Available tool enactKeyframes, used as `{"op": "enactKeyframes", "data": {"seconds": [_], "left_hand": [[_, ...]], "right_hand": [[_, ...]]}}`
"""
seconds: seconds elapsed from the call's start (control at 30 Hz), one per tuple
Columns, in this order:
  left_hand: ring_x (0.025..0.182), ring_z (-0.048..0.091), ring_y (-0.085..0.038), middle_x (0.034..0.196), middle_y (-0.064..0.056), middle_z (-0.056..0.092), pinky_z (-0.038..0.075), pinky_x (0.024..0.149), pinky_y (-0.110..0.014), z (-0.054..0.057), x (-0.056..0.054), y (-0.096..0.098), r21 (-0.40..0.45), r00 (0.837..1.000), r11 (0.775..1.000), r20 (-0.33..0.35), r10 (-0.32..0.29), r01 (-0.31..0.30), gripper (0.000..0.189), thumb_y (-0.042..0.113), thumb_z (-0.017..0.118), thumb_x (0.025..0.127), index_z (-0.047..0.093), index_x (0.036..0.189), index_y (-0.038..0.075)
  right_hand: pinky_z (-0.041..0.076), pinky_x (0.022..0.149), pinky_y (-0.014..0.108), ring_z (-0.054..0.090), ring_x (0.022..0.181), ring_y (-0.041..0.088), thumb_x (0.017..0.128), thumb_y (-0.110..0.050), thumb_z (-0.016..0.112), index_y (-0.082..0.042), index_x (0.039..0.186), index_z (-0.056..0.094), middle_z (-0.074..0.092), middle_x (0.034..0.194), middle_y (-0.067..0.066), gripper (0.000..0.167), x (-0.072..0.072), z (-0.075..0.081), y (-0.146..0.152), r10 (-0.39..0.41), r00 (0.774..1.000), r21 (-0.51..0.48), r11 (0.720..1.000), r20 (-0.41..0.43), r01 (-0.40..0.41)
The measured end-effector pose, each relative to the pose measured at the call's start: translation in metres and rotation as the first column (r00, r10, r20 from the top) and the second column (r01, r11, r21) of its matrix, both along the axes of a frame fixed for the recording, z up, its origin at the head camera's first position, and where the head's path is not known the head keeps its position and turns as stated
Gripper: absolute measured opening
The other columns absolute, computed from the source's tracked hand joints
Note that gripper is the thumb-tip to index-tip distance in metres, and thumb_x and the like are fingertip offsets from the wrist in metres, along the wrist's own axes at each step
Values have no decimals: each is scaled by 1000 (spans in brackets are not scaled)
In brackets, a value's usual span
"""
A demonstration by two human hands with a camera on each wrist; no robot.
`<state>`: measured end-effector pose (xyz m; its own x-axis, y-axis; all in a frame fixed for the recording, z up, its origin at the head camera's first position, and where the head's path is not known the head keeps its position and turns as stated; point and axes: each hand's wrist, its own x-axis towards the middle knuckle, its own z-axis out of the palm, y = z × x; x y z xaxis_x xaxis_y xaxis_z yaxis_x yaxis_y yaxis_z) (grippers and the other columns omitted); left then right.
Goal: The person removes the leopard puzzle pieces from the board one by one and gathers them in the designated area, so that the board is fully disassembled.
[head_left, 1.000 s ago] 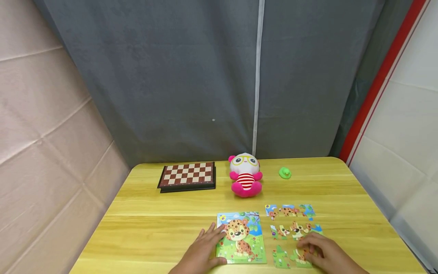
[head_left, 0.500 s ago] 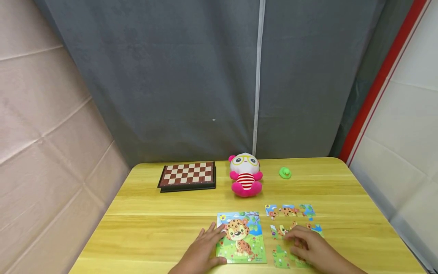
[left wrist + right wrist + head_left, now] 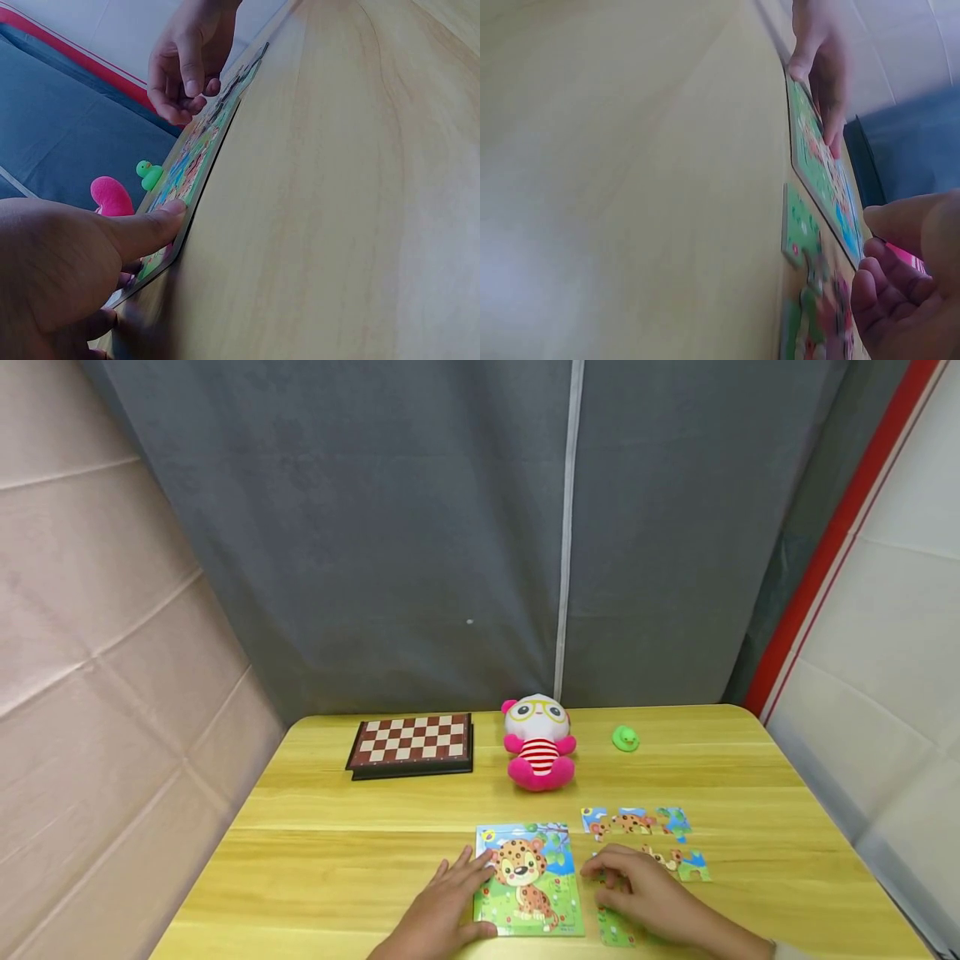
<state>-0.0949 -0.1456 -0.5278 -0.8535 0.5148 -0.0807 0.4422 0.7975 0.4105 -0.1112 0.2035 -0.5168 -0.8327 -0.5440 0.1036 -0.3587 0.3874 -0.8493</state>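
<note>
A picture board (image 3: 534, 893) showing a cartoon leopard lies flat near the front of the table. My left hand (image 3: 441, 903) rests on its left side with fingers spread; in the left wrist view the thumb (image 3: 169, 214) lies along the board's edge. My right hand (image 3: 637, 889) hovers over the loose jigsaw pieces right of the board, fingers loosely curled. Thumb and fingertips look apart in the left wrist view, with nothing seen between them. A green corner piece (image 3: 801, 225) lies below this hand. The hand and forearm hide several pieces of the lower rows.
Behind the hand are a row of jigsaw pieces (image 3: 632, 821) and a blue-green piece (image 3: 693, 866). Farther back stand a folded chessboard box (image 3: 411, 747), a pink and white plush toy (image 3: 538, 747) and a green rubber duck (image 3: 626, 738). A grey curtain (image 3: 420, 543) hangs beyond the table.
My right hand has moved left across the loose pieces, from the lower right ones to beside the board, uncovering the blue-green piece. The left hand has stayed on the board.
</note>
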Motion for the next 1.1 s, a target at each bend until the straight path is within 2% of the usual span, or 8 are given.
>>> {"op": "enactKeyframes", "data": {"seconds": [0.17, 0.3, 0.5, 0.83, 1.0, 1.1], "left_hand": [[155, 26, -31, 168, 5, 31, 25, 120, -63, 0, 1, 0, 8, 1000, 1000, 4, 2, -2, 84, 63, 68, 84, 47, 154, 22], [155, 26, -32, 168, 5, 31, 25, 120, -63, -2, 0, -1, 11, 1000, 1000, 3, 2, -2, 84, 63, 68, 84, 47, 154, 22], [155, 27, -32, 168, 4, 32, 25, 120, -63, -1, 0, 0, 17, 1000, 1000, -10, 0, 0, 83, 61, 69, 85, 48, 154, 21], [155, 27, -32, 167, 4, 33, 26, 120, -62, 1, 0, 0, 13, 1000, 1000, -5, 2, -1, 82, 60, 70, 85, 49, 153, 21], [155, 27, -32, 167, 4, 33, 26, 120, -62, 0, 0, -1, 13, 1000, 1000, -7, 0, 0, 82, 61, 70, 85, 48, 153, 21], [155, 27, -32, 167, 4, 33, 26, 120, -63, 0, 0, -1, 15, 1000, 1000, -6, -1, 1, 82, 61, 70, 85, 48, 154, 21]], "right_hand": [[50, 63, 22, 54, 80, 6, 95, -16, 75, -12, 118, 71, 63, 94, 1, 24, -2, 1, -14, 21, 1000, -6, 1000, 3, -21], [51, 67, 21, 55, 82, 10, 93, -19, 77, -13, 120, 71, 62, 96, 2, 28, -5, 3, -24, 32, 999, 17, 999, 36, -33], [49, 65, 20, 53, 79, 12, 90, -21, 80, -12, 122, 69, 60, 95, 2, 35, -8, 4, -37, 65, 997, 31, 997, 49, -67], [45, 60, 21, 47, 74, 7, 83, -27, 86, -13, 122, 70, 58, 97, -5, 45, -8, 7, -49, 56, 997, 99, 993, 47, -60], [45, 62, 20, 47, 75, 7, 80, -28, 88, -14, 124, 70, 55, 94, -7, 49, -9, 4, -51, 39, 998, 165, 985, 41, -45], [46, 65, 21, 49, 78, 4, 80, -28, 88, -16, 124, 70, 56, 99, -11, 49, -8, 3, -53, 33, 999, 213, 976, 21, -37]]}}
